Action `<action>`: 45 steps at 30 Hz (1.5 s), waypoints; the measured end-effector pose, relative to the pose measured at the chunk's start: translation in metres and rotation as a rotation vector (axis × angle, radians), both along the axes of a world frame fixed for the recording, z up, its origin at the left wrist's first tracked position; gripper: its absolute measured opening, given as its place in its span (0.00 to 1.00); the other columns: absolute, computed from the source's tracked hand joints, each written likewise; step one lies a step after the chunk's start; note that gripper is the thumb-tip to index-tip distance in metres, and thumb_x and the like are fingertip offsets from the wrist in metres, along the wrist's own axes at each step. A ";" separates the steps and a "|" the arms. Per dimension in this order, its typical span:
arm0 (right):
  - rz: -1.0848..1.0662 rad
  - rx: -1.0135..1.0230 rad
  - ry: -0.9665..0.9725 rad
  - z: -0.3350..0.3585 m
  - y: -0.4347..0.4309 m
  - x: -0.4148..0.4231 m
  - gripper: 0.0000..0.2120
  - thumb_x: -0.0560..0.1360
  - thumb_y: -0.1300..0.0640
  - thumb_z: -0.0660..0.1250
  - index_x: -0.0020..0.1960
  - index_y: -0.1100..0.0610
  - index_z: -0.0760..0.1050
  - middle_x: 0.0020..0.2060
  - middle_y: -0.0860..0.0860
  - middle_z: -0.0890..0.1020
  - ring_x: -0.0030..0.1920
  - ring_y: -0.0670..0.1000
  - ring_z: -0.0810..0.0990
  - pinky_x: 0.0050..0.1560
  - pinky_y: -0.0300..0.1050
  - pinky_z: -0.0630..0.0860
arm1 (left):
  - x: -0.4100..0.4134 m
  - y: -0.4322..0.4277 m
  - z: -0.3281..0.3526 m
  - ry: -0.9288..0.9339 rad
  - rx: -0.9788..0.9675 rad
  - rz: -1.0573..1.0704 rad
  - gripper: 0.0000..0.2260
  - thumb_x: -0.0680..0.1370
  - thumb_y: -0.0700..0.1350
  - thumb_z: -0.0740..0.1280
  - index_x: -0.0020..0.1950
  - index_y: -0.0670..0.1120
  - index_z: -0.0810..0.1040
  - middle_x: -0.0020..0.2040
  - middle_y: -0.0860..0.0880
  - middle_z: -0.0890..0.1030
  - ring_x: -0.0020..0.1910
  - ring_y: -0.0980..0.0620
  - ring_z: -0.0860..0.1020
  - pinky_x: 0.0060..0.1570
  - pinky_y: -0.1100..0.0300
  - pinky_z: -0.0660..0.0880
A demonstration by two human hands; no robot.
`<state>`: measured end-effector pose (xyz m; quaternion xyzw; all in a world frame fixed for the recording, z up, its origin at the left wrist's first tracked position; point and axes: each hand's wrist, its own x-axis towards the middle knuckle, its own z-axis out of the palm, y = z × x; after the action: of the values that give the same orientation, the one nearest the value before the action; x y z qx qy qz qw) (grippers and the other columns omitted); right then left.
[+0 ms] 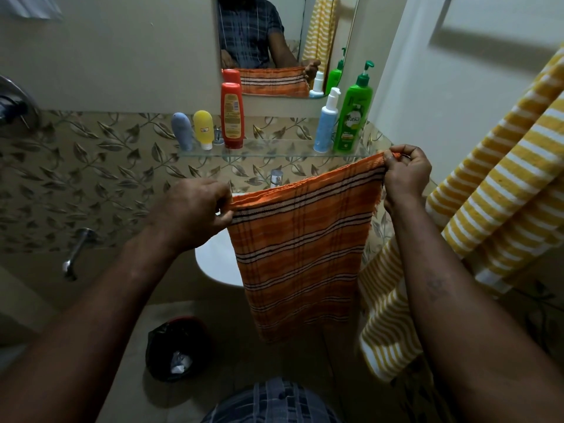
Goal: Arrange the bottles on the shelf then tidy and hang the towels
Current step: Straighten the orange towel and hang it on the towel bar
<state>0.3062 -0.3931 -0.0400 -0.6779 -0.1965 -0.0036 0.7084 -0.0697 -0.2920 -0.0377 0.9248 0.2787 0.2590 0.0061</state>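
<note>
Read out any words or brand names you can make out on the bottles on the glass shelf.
"Vatika": on the green pump bottle.
Red bottle, back label: print too small to read.
Yellow tube, small sticker: too blurred to read.
Nothing else is legible.

The green pump bottle (353, 117) on the glass shelf (274, 151) carries the brand "Vatika" in white slanted letters. The red bottle (232, 115) and the yellow tube (204, 128) bear printed labels, apparently too small to read.
</note>
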 end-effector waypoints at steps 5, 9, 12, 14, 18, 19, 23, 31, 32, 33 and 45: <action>0.013 0.009 0.004 0.004 0.000 0.000 0.11 0.74 0.62 0.76 0.42 0.47 0.79 0.38 0.45 0.85 0.41 0.44 0.84 0.53 0.50 0.85 | 0.005 -0.002 0.000 -0.010 -0.034 0.042 0.09 0.77 0.54 0.75 0.44 0.50 0.80 0.38 0.52 0.79 0.36 0.53 0.76 0.33 0.60 0.68; 0.011 0.009 -0.006 0.006 0.000 0.001 0.11 0.75 0.63 0.75 0.42 0.48 0.79 0.38 0.46 0.85 0.39 0.43 0.84 0.52 0.48 0.85 | 0.008 -0.001 0.005 -0.040 -0.066 0.007 0.23 0.76 0.69 0.63 0.38 0.50 0.78 0.31 0.53 0.77 0.30 0.55 0.74 0.31 0.62 0.63; 0.015 0.012 -0.005 0.007 0.000 -0.001 0.11 0.75 0.63 0.75 0.43 0.48 0.79 0.39 0.47 0.86 0.39 0.43 0.84 0.51 0.48 0.85 | 0.013 -0.002 0.005 0.000 0.006 0.020 0.23 0.80 0.64 0.62 0.39 0.48 0.81 0.32 0.52 0.77 0.31 0.53 0.74 0.32 0.61 0.62; 0.010 0.010 -0.003 0.007 0.001 -0.001 0.11 0.75 0.63 0.75 0.43 0.48 0.79 0.38 0.47 0.86 0.39 0.43 0.84 0.51 0.47 0.85 | 0.015 -0.002 0.005 0.038 0.033 0.030 0.19 0.81 0.61 0.64 0.40 0.48 0.80 0.34 0.52 0.76 0.33 0.53 0.73 0.33 0.61 0.61; 0.005 0.008 -0.012 0.007 0.000 0.001 0.10 0.75 0.63 0.75 0.44 0.49 0.80 0.39 0.47 0.86 0.40 0.42 0.84 0.51 0.46 0.85 | 0.019 -0.002 0.006 0.109 -0.010 0.024 0.16 0.79 0.63 0.68 0.39 0.53 0.75 0.36 0.53 0.76 0.35 0.54 0.73 0.33 0.61 0.62; 0.007 0.006 -0.016 0.006 -0.001 0.002 0.10 0.75 0.63 0.75 0.44 0.49 0.80 0.39 0.47 0.86 0.39 0.42 0.84 0.51 0.46 0.85 | 0.020 -0.002 0.007 0.118 -0.023 0.037 0.16 0.79 0.61 0.69 0.38 0.53 0.74 0.35 0.53 0.76 0.35 0.54 0.73 0.32 0.61 0.62; 0.013 0.024 -0.018 0.004 -0.001 0.003 0.10 0.75 0.64 0.75 0.45 0.49 0.80 0.37 0.45 0.85 0.36 0.38 0.83 0.49 0.44 0.84 | 0.024 -0.004 0.009 0.091 -0.069 0.089 0.13 0.77 0.52 0.75 0.36 0.50 0.77 0.33 0.53 0.75 0.33 0.54 0.73 0.32 0.59 0.66; 0.033 0.023 0.003 -0.006 -0.004 0.012 0.08 0.72 0.60 0.76 0.43 0.48 0.81 0.38 0.47 0.88 0.42 0.47 0.87 0.54 0.57 0.85 | 0.025 -0.012 0.010 -0.272 -0.290 0.152 0.09 0.74 0.44 0.77 0.40 0.48 0.77 0.35 0.51 0.80 0.35 0.51 0.80 0.33 0.58 0.75; 0.038 0.021 0.001 -0.007 -0.005 0.014 0.08 0.72 0.59 0.76 0.43 0.48 0.81 0.38 0.47 0.88 0.42 0.48 0.87 0.53 0.58 0.85 | 0.025 -0.013 0.012 -0.312 -0.331 0.148 0.09 0.74 0.44 0.78 0.44 0.49 0.78 0.38 0.51 0.81 0.37 0.52 0.80 0.34 0.59 0.75; 0.043 0.018 0.001 -0.007 -0.005 0.015 0.08 0.72 0.59 0.76 0.43 0.48 0.81 0.38 0.47 0.88 0.42 0.48 0.87 0.53 0.58 0.85 | 0.024 -0.014 0.011 -0.328 -0.361 0.144 0.08 0.74 0.44 0.78 0.48 0.50 0.79 0.40 0.52 0.82 0.39 0.53 0.81 0.35 0.61 0.74; 0.070 -0.024 -0.008 -0.006 0.002 0.016 0.09 0.72 0.60 0.76 0.42 0.48 0.80 0.35 0.44 0.86 0.39 0.45 0.85 0.53 0.58 0.85 | 0.025 -0.023 -0.020 -0.179 -0.082 0.190 0.08 0.83 0.46 0.65 0.45 0.44 0.77 0.41 0.48 0.74 0.40 0.47 0.73 0.38 0.54 0.66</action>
<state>0.3222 -0.3914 -0.0464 -0.6791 -0.2228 0.0210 0.6991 -0.0451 -0.3154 -0.0578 0.8663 0.3736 0.3285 0.0443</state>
